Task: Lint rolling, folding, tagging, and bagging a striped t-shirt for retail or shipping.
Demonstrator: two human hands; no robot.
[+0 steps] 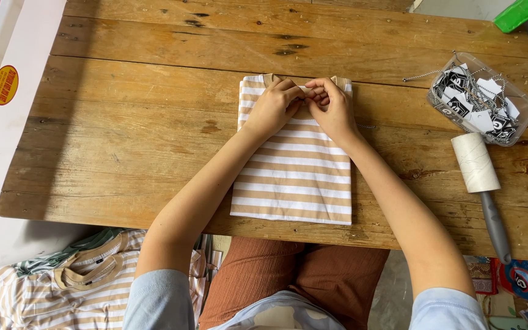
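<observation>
- Beige-and-white striped folded shirt (pixel 293 165) lies at frame centre on the wooden table (pixel 123 122), long axis running from near edge up to the collar at its top.
- Left hand (pixel 274 107) and right hand (pixel 335 107) meet at the collar, fingertips pinched narrowly on a small tag; both equally near.
- Right of frame: lint roller (pixel 481 177); clear tub of tags (pixel 481 101) above it.

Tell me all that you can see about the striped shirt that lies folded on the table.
The striped shirt is soft knit cloth with tan and white bands across it, folded into a neat upright rectangle. It lies flat at the middle of the wooden table, its lower edge near the table's front edge. Its tan collar is at the far end, where the left hand and right hand pinch it together.
</observation>
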